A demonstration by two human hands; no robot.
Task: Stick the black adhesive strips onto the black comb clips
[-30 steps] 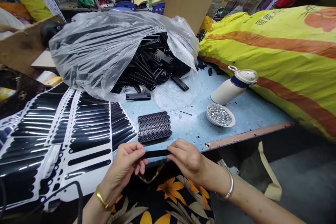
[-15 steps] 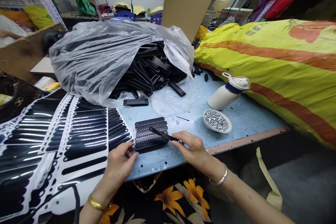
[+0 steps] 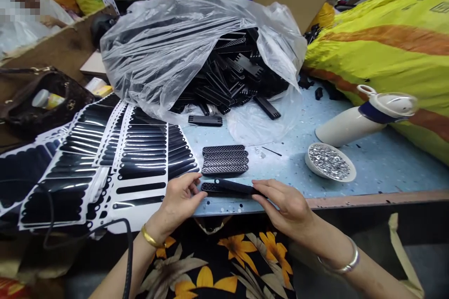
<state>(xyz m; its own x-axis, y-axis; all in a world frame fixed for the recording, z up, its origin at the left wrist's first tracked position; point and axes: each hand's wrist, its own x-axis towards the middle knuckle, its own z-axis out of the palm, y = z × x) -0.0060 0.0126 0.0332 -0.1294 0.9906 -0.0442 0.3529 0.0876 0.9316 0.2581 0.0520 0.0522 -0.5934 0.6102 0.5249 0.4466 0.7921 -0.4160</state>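
Note:
My left hand [image 3: 180, 196] pinches the left end of a perforated black plastic comb piece [image 3: 209, 187] lying near the table's front edge. My right hand [image 3: 284, 203] holds the right end of a glossy black strip [image 3: 233, 186] that lies along the top of that piece. Just beyond them sits a small row of perforated comb pieces [image 3: 225, 160]. To the left lie white backing sheets [image 3: 115, 159] covered with glossy black strips.
A clear plastic bag [image 3: 196, 51] spills many black comb pieces at the table's centre. A small bowl of silver bits [image 3: 329, 162] and a tipped white bottle [image 3: 365, 119] sit right, by a big yellow sack [image 3: 386, 42]. A brown handbag [image 3: 42, 103] stands left.
The hands held the strip in the air, then went down to the table. Now the strip lies along a comb piece near the front edge. The camera has shifted left and down.

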